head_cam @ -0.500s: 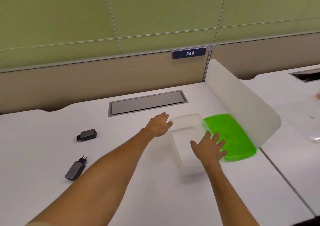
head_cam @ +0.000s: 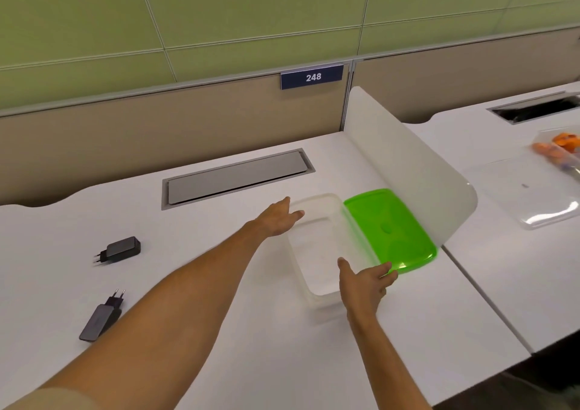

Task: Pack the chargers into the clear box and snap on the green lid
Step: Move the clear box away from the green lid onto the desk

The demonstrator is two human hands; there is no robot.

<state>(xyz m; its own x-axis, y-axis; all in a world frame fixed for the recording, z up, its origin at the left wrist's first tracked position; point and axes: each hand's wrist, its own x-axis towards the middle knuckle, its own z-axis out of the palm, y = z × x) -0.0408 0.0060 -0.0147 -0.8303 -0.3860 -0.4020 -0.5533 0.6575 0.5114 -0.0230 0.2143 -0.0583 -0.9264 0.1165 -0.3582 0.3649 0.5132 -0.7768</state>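
Two chargers (head_cam: 120, 249) (head_cam: 101, 317): desk (head_cam: 219, 331), 9 o'clock of clear box (head_cam: 317, 246).
Left hand (head_cam: 277, 220): spread, empty grip, at box's far-left rim.
Right hand (head_cam: 365, 285): spread, empty grip, touching green lid (head_cam: 389, 230).

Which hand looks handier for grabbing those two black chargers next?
Probably the left hand: both chargers lie on its side, the right hand beyond the clear box.

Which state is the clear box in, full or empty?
Empty: the clear box shows only its bare bottom, and both chargers lie on the desk.
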